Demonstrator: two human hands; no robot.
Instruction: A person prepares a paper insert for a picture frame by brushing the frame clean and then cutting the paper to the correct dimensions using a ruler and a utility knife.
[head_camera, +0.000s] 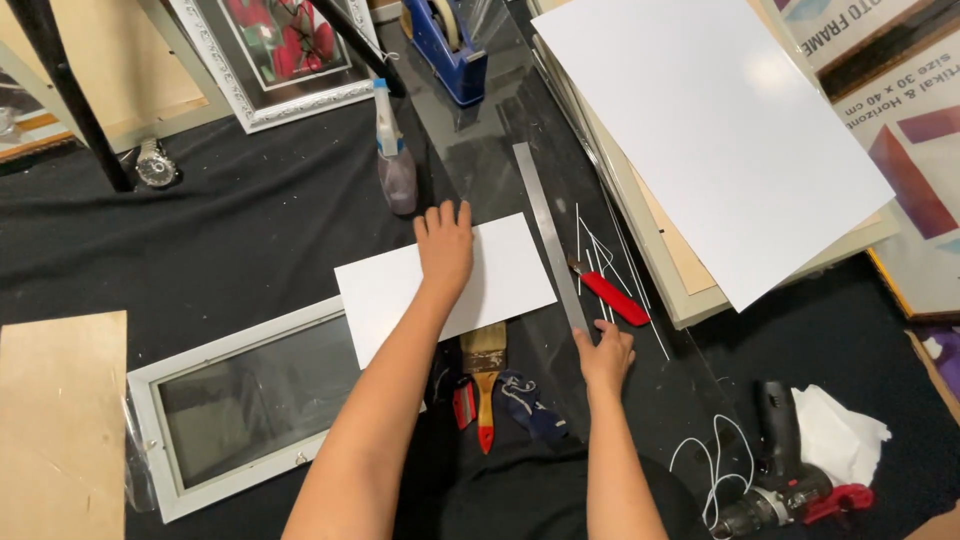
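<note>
A black cloth-covered work surface (250, 230) carries everything. The largest thing is a big white board (700, 130) lying tilted over a stack of boards at the far right edge. A white-framed glass panel (240, 410) lies near the front left edge, and a smaller white sheet (500, 285) sits at the middle, its left corner overlapping that frame.

The left arm stretches forward from the near edge, forearm straight, and the left hand (445, 245) lies palm-down on the white sheet, fingers extended and close together, pressing it flat. Just right of the sheet a long metal ruler (550, 240) runs from the far side toward the near edge. The right hand (605, 355) rests at the ruler's near end, fingers curled down onto it; whether it grips the ruler cannot be told.

A red utility knife (612, 297) lies just right of the ruler. A paintbrush (484, 375) lies between the arms, below the sheet.
</note>
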